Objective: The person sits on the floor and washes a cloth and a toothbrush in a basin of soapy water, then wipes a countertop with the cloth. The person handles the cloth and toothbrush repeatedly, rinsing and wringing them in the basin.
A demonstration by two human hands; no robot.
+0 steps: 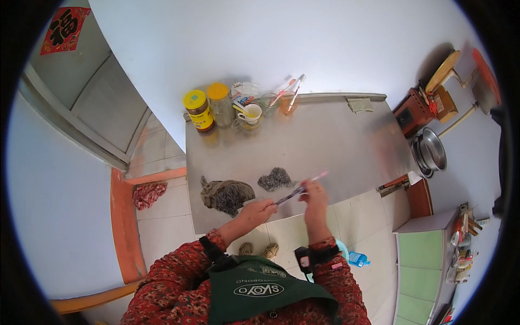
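Note:
A slim stick-like thing, perhaps a toothbrush, is held above the front of the stainless steel table. Its middle is dark; its blurred far end is pale pink. My left hand pinches its near end between thumb and fingers. Farther up, my right hand closes around it. Beyond my hands lies a grey steel wool scourer. To the left, more steel wool rests against a crumpled brown cloth, close to my left hand.
Along the back stand a yellow-lidded jar, a glass jar, a white cup and an orange tumbler with toothbrushes. A folded cloth lies back right. Metal basins are beyond the right edge; a blue bottle lies on the floor.

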